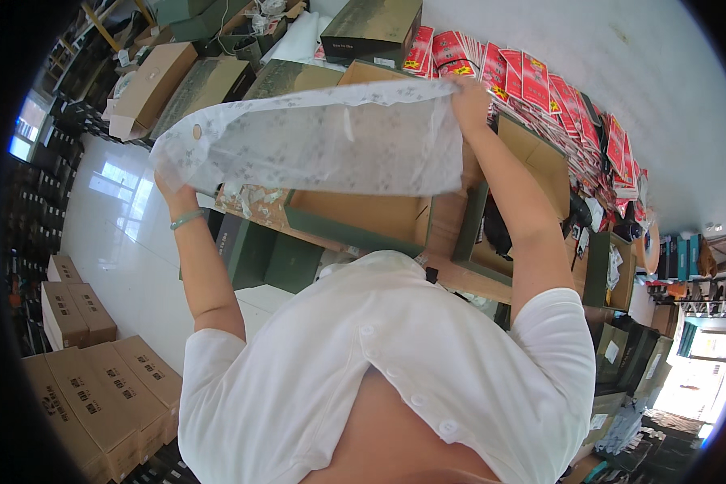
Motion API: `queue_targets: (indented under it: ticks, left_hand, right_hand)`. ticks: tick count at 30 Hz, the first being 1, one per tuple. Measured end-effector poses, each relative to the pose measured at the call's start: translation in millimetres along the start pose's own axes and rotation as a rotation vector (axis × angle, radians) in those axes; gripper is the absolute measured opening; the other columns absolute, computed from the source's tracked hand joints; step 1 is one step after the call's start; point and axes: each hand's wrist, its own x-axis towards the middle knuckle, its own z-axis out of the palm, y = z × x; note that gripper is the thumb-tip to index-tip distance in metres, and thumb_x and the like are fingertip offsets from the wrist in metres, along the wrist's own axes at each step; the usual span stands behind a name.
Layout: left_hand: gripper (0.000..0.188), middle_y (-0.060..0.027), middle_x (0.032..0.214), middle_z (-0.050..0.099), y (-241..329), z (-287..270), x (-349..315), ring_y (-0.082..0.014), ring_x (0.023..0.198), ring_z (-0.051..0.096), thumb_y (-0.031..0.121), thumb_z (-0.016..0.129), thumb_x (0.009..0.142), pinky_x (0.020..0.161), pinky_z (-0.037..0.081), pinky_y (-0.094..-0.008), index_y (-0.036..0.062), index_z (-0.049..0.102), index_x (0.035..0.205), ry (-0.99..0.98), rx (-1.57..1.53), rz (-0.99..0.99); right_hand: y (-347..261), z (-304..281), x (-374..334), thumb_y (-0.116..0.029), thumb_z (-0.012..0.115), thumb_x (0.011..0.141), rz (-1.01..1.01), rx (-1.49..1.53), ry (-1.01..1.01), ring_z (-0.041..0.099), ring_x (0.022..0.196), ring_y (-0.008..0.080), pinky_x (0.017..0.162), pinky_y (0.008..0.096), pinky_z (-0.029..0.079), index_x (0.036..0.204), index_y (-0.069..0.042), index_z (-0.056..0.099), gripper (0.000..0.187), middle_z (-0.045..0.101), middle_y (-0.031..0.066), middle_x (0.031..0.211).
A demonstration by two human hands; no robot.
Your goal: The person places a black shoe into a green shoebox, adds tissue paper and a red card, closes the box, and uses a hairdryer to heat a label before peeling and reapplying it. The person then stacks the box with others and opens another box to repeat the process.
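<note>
A thin white sheet of patterned tissue paper [323, 149] is stretched between my two hands above the table. A small round gold sticker [197, 131] shows near its left end. My left hand [172, 192] grips that end, its fingers partly hidden behind the paper. At the upper right corner, my right hand [470, 105] is closed on the edge. Beneath the sheet stands an open green shoe box [355, 232] with a brown inside, partly covered from view. Right of it, below my right forearm, another open green box [477, 234] holds something black.
Red printed packets [532, 81] are piled along the table's far right side. Closed green boxes [371, 31] stand at the back. Brown cartons [109, 395] are stacked on the floor at left. A smaller open box [601, 270] with crumpled paper sits at right.
</note>
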Motion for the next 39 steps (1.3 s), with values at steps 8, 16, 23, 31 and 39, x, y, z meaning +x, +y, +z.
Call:
queue_targets:
  ticks: [8,16,23,31,39]
  left_hand:
    - [0.017,-0.0071,0.096,0.056,66,18,-150,-0.0183,0.088,0.054,0.021,0.052,0.097,0.087,0.045,-0.0324,0.0056,0.056,0.100,-0.374,-0.421,-0.078]
    - [0.029,-0.0058,0.107,0.060,38,-6,-217,-0.0181,0.104,0.056,0.027,0.053,0.098,0.094,0.044,-0.0325,0.0025,0.061,0.111,0.039,0.015,-0.084]
    - [0.050,-0.0173,0.139,0.053,174,-103,-210,-0.0344,0.122,0.055,0.029,0.050,0.096,0.104,0.045,-0.0501,-0.0032,0.050,0.134,0.848,0.161,0.512]
    - [0.044,-0.0159,0.129,0.059,224,-91,-277,-0.0333,0.113,0.060,0.027,0.056,0.093,0.093,0.055,-0.0477,-0.0043,0.058,0.123,1.127,0.315,0.722]
    - [0.028,-0.0123,0.109,0.069,251,-130,-372,-0.0228,0.088,0.069,0.005,0.071,0.084,0.072,0.060,-0.0358,-0.0050,0.065,0.109,1.168,1.124,0.630]
  right_hand:
    - [31,-27,4,0.003,0.052,0.065,-0.192,0.143,0.252,0.044,0.132,0.0346,0.112,0.0473,0.028,0.105,-0.019,0.075,0.051,0.059,0.0110,0.135]
    - [102,49,-65,-0.027,0.067,0.082,0.418,-0.238,0.169,0.038,0.129,0.0425,0.106,0.0492,0.034,0.120,-0.017,0.064,0.040,0.049,0.0167,0.138]
    - [-40,120,-179,-0.020,0.073,0.080,0.145,0.334,-0.717,0.052,0.114,0.0371,0.097,0.0465,0.044,0.114,-0.004,0.059,0.041,0.055,0.0185,0.120]
    - [-68,208,-184,-0.015,0.075,0.078,-0.125,0.205,-0.941,0.045,0.125,0.0389,0.104,0.0468,0.041,0.139,-0.009,0.047,0.066,0.048,0.0141,0.135]
    - [-88,264,-197,-0.011,0.067,0.082,0.101,0.055,-0.886,0.045,0.124,0.0359,0.103,0.0458,0.040,0.126,-0.005,0.055,0.046,0.051,0.0130,0.133]
